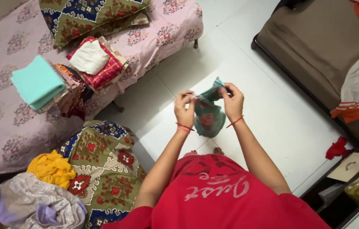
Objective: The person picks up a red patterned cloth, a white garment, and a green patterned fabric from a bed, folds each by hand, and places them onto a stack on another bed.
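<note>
Fingers of the left hand (184, 109) and right hand (233, 101) pinch the top edge of a small green cloth with red print (208, 114), each grip pressed together on the fabric, one at either upper corner. Held so, the cloth hangs bunched between both wrists, in the air above the white tiled floor (272, 123), in front of the person's red shirt (226, 199). Left of the hands stands a bed with a pink flowered sheet (1, 123), bearing a turquoise folded stack (37, 82), a red-and-white folded pile (94, 61) and a patterned pillow (90, 15). Nearer lie a second patterned pillow (103, 165), a yellow garment (52, 169) and a pale lilac garment (31, 203). A brown sofa (315, 42) stands well apart at right, clothes draped on it.
</note>
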